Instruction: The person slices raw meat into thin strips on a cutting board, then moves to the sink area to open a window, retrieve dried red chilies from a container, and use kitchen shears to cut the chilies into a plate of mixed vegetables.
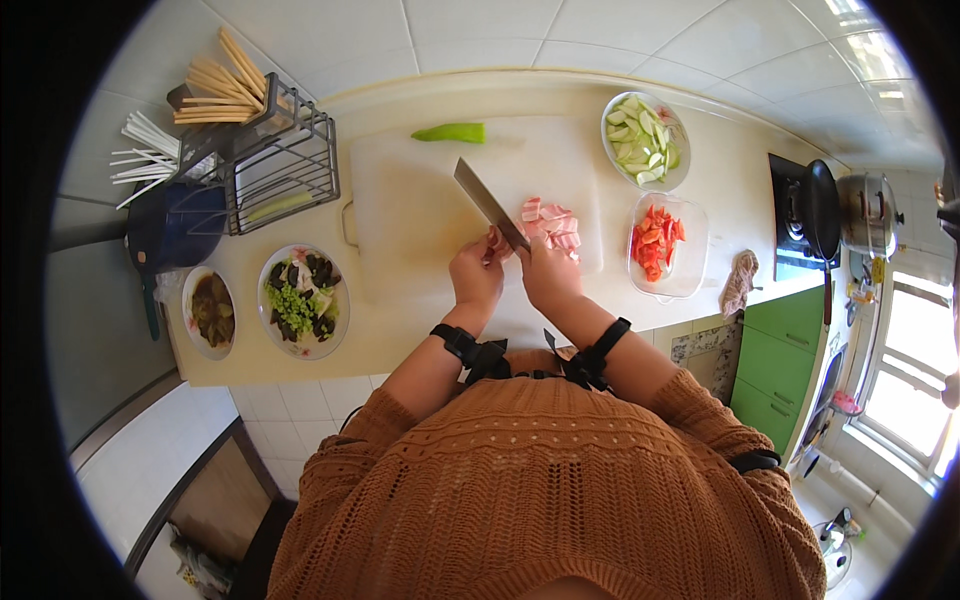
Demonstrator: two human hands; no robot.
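Note:
A kitchen cleaver (484, 196) is gripped in my right hand (551, 271), its blade slanting up and left above the white cutting board (405, 225). My left hand (477, 277) pinches a small piece of raw meat (496, 244) right beside the blade, close to the handle. The fingers partly hide that piece. Just beyond my right hand, cut pieces of pink and white streaked meat, like bacon or pork belly (553, 225), lie in a loose pile on the board. A length of green pepper (450, 133) rests along the board's far edge.
To the right stand a bowl of sliced green vegetable (681, 176) and a clear plastic container (694, 262) with chopped tomato. A cloth (741, 281) lies near a wok (823, 210). On the left are a plate of mixed ingredients (339, 330), a bowl of brown food (192, 330) and a metal rack (330, 150).

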